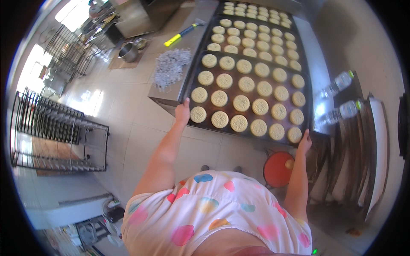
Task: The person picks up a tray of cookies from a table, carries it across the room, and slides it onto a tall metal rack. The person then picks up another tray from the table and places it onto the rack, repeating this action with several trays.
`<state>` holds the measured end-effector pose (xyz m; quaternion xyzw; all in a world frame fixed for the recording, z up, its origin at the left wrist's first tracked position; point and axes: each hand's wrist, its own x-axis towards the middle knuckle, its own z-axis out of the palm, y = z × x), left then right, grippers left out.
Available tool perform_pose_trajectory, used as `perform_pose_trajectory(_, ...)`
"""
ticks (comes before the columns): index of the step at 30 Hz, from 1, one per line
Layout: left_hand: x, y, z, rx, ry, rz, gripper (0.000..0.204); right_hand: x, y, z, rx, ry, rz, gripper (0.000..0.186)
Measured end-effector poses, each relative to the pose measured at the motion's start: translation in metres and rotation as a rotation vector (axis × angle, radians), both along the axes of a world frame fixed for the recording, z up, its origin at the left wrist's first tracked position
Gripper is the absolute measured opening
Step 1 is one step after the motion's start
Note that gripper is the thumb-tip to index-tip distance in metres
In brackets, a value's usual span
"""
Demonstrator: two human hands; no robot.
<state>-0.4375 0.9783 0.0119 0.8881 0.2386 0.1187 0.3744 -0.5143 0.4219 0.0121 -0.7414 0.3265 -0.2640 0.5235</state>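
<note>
In front of me lies a dark baking tray point(231, 90) carrying rows of round pale mooncakes point(241, 103) with patterned tops. My left hand point(182, 112) grips its near left corner. At the near right corner, the fingers of my right hand point(306, 142) are closed on the same tray's edge. Beyond it, a second tray of mooncakes point(248, 42) follows in line, and a third one point(257, 11) lies at the far end. All of them rest on a metal surface. The undersides of both hands' grips are hidden.
Left of the trays are a heap of whitish shreds point(171, 66) and a yellow-and-black handled scraper point(183, 34). Two clear bottles point(341, 112) stand on the right ledge. A red round stool point(278, 169) is by my right arm. Wheeled racks point(55, 128) stand left; boards point(341, 158) lean right.
</note>
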Motion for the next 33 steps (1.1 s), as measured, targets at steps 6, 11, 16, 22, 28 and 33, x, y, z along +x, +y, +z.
perform_pose_trajectory(6,-0.007,-0.004,0.011,-0.042,0.007,0.018,0.066,0.001,-0.007,-0.007,-0.026,0.014,0.025,0.061)
perform_pose_trajectory(11,-0.011,-0.006,0.013,-0.05,-0.002,0.054,0.066,-0.001,-0.002,-0.004,0.001,-0.023,0.061,0.061)
perform_pose_trajectory(16,-0.01,0.0,0.011,-0.053,0.038,0.057,0.066,-0.005,0.013,0.012,0.023,-0.045,0.062,0.061)
perform_pose_trajectory(22,-0.006,-0.001,0.008,-0.014,-0.018,0.072,0.066,-0.004,0.011,0.008,0.035,-0.006,0.027,0.059)
perform_pose_trajectory(28,-0.007,0.008,-0.003,0.051,-0.021,0.054,0.071,0.001,0.011,0.001,-0.012,-0.008,0.017,0.058)
perform_pose_trajectory(33,-0.001,0.005,-0.01,0.028,-0.041,0.025,0.068,-0.005,0.015,0.015,-0.017,0.035,0.017,0.063)
